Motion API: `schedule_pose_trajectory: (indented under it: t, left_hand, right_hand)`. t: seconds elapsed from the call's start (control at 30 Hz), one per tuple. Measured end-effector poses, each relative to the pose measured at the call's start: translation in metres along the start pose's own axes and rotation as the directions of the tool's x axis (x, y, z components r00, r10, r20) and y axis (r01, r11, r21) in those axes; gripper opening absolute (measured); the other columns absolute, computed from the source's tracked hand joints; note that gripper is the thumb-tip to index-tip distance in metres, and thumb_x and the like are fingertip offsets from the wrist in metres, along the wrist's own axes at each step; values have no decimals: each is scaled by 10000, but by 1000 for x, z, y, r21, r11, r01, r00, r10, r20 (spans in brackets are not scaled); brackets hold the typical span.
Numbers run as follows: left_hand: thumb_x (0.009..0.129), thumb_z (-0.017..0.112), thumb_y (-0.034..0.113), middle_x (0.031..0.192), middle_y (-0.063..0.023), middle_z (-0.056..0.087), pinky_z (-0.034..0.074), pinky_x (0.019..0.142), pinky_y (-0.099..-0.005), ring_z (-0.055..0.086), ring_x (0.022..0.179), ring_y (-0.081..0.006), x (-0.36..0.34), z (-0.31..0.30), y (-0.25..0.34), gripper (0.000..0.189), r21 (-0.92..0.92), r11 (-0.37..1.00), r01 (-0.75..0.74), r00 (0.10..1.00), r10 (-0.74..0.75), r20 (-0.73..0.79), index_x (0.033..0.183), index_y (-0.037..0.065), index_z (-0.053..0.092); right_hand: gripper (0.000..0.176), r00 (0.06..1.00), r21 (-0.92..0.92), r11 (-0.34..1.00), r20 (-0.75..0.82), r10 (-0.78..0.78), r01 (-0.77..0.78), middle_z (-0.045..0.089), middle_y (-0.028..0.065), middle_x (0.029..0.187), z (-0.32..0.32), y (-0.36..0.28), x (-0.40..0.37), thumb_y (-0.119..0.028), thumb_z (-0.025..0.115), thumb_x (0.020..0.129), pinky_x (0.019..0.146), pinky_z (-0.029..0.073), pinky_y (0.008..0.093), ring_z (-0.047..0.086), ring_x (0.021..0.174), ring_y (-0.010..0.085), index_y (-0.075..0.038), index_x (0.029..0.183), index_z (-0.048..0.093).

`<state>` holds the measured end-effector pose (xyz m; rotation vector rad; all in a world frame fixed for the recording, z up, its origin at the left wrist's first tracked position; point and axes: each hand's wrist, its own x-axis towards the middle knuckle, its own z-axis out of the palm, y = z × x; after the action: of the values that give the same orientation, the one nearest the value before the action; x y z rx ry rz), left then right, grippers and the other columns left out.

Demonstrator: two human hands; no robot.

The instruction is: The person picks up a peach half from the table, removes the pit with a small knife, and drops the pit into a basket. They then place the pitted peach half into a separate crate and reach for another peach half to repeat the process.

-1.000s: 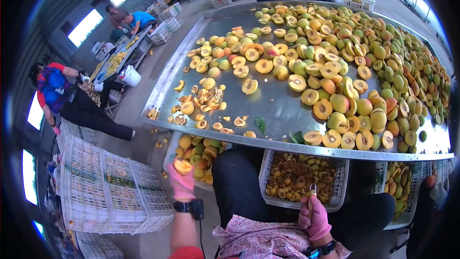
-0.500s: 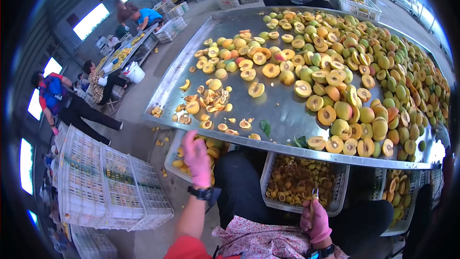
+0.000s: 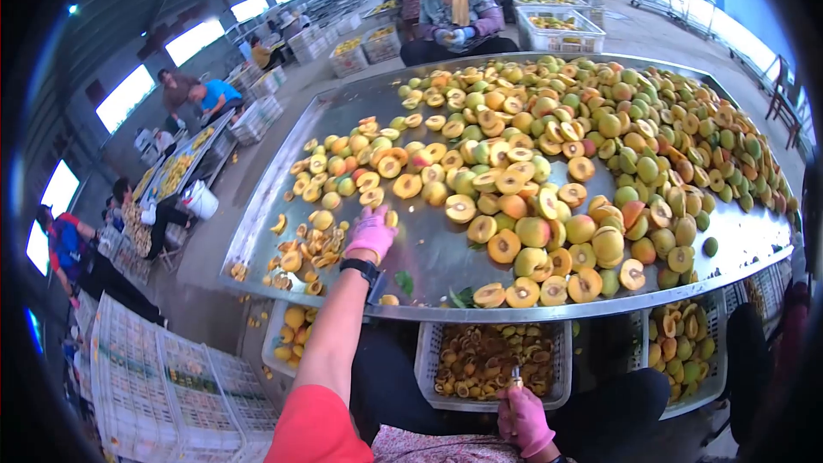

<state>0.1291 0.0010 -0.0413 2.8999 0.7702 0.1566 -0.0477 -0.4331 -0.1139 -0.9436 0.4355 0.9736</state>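
My left hand (image 3: 370,234), in a pink glove, reaches over the metal table (image 3: 429,253). Its fingers close around a peach half (image 3: 391,218) at the edge of the scattered fruit. Left of this hand lies a heap of small cut scraps (image 3: 300,253). Low in front of my lap, my right hand (image 3: 523,418), also gloved in pink, grips a small hand tool (image 3: 516,375) with its metal tip pointing up. The tool's handle is mostly hidden in the fist. Just beyond it stands a crate (image 3: 561,377) of brown and yellow pits and scraps.
Whole and halved peaches (image 3: 651,163) pile up on the table's right side. Below its front edge are a left crate (image 3: 274,339) and a right crate (image 3: 718,369) of fruit. Stacked white crates (image 3: 171,377) stand at left. A person (image 3: 454,13) sits across the table.
My left hand has moved forward from above the left crate onto the table and taken hold of a peach half. My right hand still holds the tool. The view has tilted up and turned right.
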Motion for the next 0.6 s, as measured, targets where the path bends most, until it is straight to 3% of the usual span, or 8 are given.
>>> schedule_pose_trajectory:
  t: [0.07, 0.13, 0.17, 0.3, 0.4, 0.43, 0.53, 0.6]
  left_hand:
    - [867, 763, 313, 1279, -184, 667, 477, 1026, -345, 627, 1187, -280, 41, 36, -38, 691, -509, 846, 158, 974, -47, 223, 1448, 39, 509]
    - [863, 773, 277, 1194, -163, 714, 483, 1007, -320, 660, 1099, -256, 36, 14, -24, 702, -542, 825, 160, 972, -37, 231, 1461, 34, 499]
    - [793, 846, 256, 1364, -204, 604, 480, 1035, -358, 599, 1241, -297, 37, 12, -26, 749, -577, 788, 213, 952, -34, 305, 1454, 111, 525]
    - [648, 940, 394, 1495, -232, 431, 457, 1081, -410, 503, 1334, -352, 7, -16, 8, 1005, -152, 988, -7, 957, 51, 285, 1498, 155, 460]
    - [632, 929, 474, 1430, -237, 467, 497, 1024, -424, 505, 1309, -350, -6, -11, 14, 1005, -151, 979, -135, 938, 175, 299, 1466, 151, 470]
    - [639, 933, 462, 1384, -187, 529, 521, 973, -407, 559, 1236, -305, -7, -11, 13, 911, -300, 951, -76, 932, 174, 317, 1384, 117, 537]
    - [661, 931, 436, 1243, -108, 625, 533, 907, -368, 614, 1114, -237, 1, -19, 7, 824, -529, 835, 149, 785, 226, 577, 1330, 98, 588]
    - [679, 910, 350, 1007, -72, 684, 535, 819, -348, 659, 953, -203, -3, -21, 10, 589, -300, 944, -137, 808, 282, 518, 1115, 60, 640]
  right_hand:
    - [258, 1000, -46, 999, 16, -17, 18, 508, 36, 643, 4, -2, -3, -304, 529, 1034, 367, 325, 299, 436, 427, 155, -51, 1048, 579]
    - [264, 999, -86, 996, 39, -15, 19, 514, 29, 640, 7, -6, -6, -306, 531, 1038, 373, 319, 287, 424, 419, 139, -47, 1061, 578]
    - [271, 999, -109, 994, 51, -7, 13, 512, 24, 639, 6, -5, -4, -315, 528, 1042, 375, 321, 281, 419, 418, 132, -49, 1061, 577]
    - [282, 996, -131, 991, 90, 22, -10, 515, 15, 642, 9, -3, -4, -323, 542, 1043, 396, 320, 267, 418, 428, 119, -45, 1075, 578]
    - [273, 994, -156, 988, 107, 26, -9, 520, 10, 650, 9, -1, -5, -320, 540, 1043, 407, 326, 263, 430, 436, 112, -53, 1082, 578]
    - [271, 993, -160, 987, 113, 23, -4, 521, 8, 652, 7, 2, -3, -321, 538, 1043, 408, 327, 262, 433, 437, 111, -56, 1085, 578]
    - [257, 994, -172, 985, 110, 22, -3, 526, 3, 670, 5, 5, -2, -320, 535, 1045, 405, 326, 253, 438, 443, 105, -68, 1073, 581]
    - [250, 993, -158, 987, 115, 12, 6, 521, 8, 673, 7, 6, -3, -305, 530, 1052, 389, 320, 250, 424, 441, 106, -63, 1054, 591]
